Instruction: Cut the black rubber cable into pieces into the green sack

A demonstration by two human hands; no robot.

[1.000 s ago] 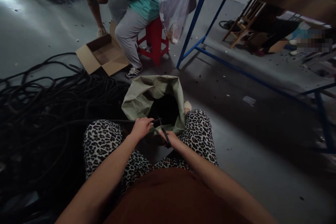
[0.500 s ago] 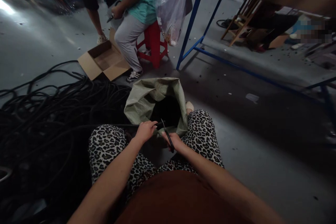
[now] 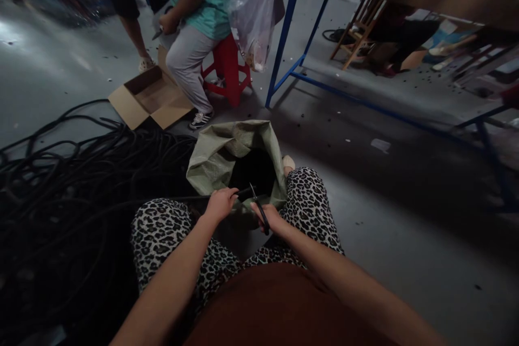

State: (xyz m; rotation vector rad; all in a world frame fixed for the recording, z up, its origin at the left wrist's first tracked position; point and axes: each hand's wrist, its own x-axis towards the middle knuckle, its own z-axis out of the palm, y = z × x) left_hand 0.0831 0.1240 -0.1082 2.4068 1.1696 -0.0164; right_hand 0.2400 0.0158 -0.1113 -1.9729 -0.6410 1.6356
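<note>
My left hand point(image 3: 221, 204) is closed round a black rubber hose or cord point(image 3: 245, 191), whose short end sticks out to the right past my fingers. The cord runs back over my left knee toward a tangled heap. In my right hand point(image 3: 270, 216) are scissors point(image 3: 261, 210) with black handles, their blades pointing up beside the cord's end. Both hands are at the near rim of an open woven sack point(image 3: 211, 157) standing between my knees. Its inside is dark, so the contents cannot be made out.
Black cords point(image 3: 81, 157) lie heaped on the floor at left. Beyond the sack are an open cardboard box point(image 3: 130, 111) and a co-worker on a red stool point(image 3: 227, 73). A table with blue legs point(image 3: 286, 38) stands at the upper right, a clear plastic bag point(image 3: 255, 11) beside it.
A longer piece of the cord shows past my left fingers, which sit slightly further left. The scissors stay almost in place. The background has shifted left with my head.
</note>
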